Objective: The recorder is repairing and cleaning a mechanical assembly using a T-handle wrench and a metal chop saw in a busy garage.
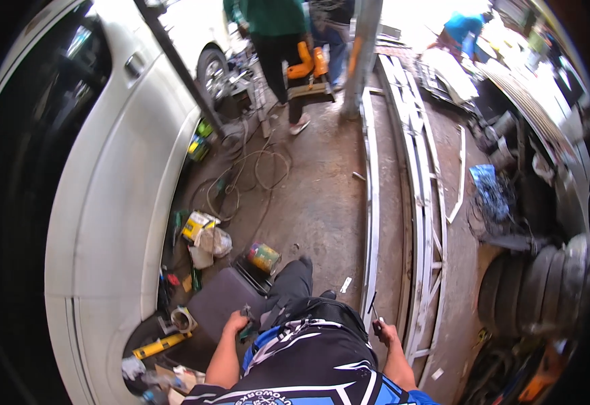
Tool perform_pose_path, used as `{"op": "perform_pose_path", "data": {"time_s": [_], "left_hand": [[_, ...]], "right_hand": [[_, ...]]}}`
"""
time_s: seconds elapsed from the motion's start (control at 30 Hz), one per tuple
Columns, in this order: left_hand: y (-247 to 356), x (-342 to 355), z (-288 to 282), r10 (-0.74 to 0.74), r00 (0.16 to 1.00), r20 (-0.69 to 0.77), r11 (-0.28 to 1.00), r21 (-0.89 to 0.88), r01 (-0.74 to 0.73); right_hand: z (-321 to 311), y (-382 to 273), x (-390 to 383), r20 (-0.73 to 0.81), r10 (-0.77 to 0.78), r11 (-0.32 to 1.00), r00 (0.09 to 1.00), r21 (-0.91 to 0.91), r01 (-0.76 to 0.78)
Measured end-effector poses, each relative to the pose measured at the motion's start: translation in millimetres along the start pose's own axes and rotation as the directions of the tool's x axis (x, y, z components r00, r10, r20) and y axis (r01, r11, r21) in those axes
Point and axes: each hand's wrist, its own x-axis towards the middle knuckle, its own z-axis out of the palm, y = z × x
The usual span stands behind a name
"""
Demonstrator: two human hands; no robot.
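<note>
My left hand (pixel 235 324) is closed beside my left thigh on a small, dark greenish thing (pixel 247 321) whose kind I cannot make out. Between that hand and the white vehicle lies a dark grey flat pad (pixel 217 302). My right hand (pixel 387 332) grips the lower end of a thin dark rod (pixel 373 302), which points up and away from me. The rod is near the long pale metal bar (pixel 370 229) on the floor, and I cannot tell whether the two touch.
A white vehicle (pixel 116 148) fills the left. Welded metal frames (pixel 418 175) run along the floor at right, near stacked tyres (pixel 534 290). Ahead, a person in green (pixel 278 20) stands near orange equipment (pixel 301 62). A looped hose (pixel 258 182), paint can (pixel 264 257) and yellow spirit level (pixel 160 345) lie about.
</note>
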Motion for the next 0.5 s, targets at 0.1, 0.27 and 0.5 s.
{"op": "perform_pose_path", "data": {"time_s": [0.1, 0.27, 0.5], "left_hand": [[28.7, 13.5, 19.8, -0.023, 1.000, 0.000, 0.995, -0.094, 0.023], [72.4, 50.0, 22.6, -0.112, 0.991, 0.076, 0.976, -0.176, 0.124], [161.0, 148.9, -48.6, -0.070, 0.997, -0.029, 0.971, -0.231, 0.061]], "right_hand": [[-9.5, -85.3, 29.4, 0.045, -0.076, 0.997, 0.996, -0.016, 0.076], [-0.4, -207.9, 72.0, 0.145, -0.366, 0.914, 0.919, -0.132, 0.385], [18.8, -378.1, 109.0, 0.186, -0.376, 0.880, 0.908, -0.236, 0.412]]}}
